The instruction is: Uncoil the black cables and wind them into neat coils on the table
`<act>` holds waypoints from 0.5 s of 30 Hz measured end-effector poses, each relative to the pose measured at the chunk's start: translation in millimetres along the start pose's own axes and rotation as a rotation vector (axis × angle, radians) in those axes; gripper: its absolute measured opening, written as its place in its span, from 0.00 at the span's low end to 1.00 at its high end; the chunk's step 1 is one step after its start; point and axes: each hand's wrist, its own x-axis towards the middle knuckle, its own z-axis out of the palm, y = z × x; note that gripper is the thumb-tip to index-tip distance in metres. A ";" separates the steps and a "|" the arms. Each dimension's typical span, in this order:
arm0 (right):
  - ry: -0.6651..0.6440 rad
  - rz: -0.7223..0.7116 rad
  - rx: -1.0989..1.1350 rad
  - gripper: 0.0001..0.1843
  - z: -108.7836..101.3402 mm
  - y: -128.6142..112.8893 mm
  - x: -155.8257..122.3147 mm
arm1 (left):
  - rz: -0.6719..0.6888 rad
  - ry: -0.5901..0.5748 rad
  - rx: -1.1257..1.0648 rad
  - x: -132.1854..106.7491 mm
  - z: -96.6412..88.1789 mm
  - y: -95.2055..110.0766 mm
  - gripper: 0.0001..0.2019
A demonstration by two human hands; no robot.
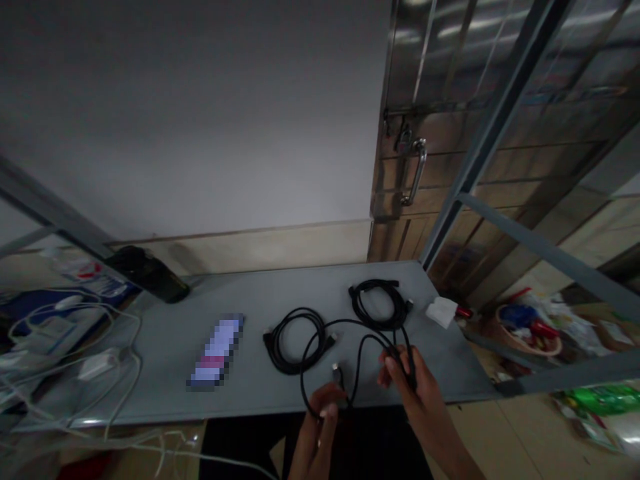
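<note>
On the left, white wires (138, 328) lie in a messy heap with a white plug block (99, 363) on the gray table (163, 353). Far behind them is a black bottle (157, 275), and to the right lies a phone (215, 353). Next comes the left ring of black cable (287, 367), flat on the table. At the near edge, the left hand (320, 420) has its fingers pinched on a loose black cable (367, 337); a plug end (337, 371) pokes up just beside them. That cable bends across the left ring and over to the right hand (413, 383), whose fingers are closed around a bunch of it. Farther back sits the right ring of black cable (400, 313). Right of that is a white paper (441, 311), then a pink basket (558, 347) full of stuff, past the table.
</note>
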 end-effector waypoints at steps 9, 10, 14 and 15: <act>-0.098 0.014 0.049 0.23 14.1 -0.5 -0.8 | 0.229 0.138 0.111 34.7 -20.8 39.8 0.36; -0.105 0.016 0.055 0.24 16.7 -2.6 -0.7 | 0.202 0.104 0.125 37.7 -23.8 44.2 0.36; -0.165 0.025 0.065 0.26 30.3 -12.6 -1.4 | 0.147 -0.036 0.156 41.5 -27.4 40.1 0.34; -0.183 0.022 0.063 0.27 34.7 -15.8 -1.7 | 0.142 -0.062 0.163 41.3 -26.9 34.7 0.34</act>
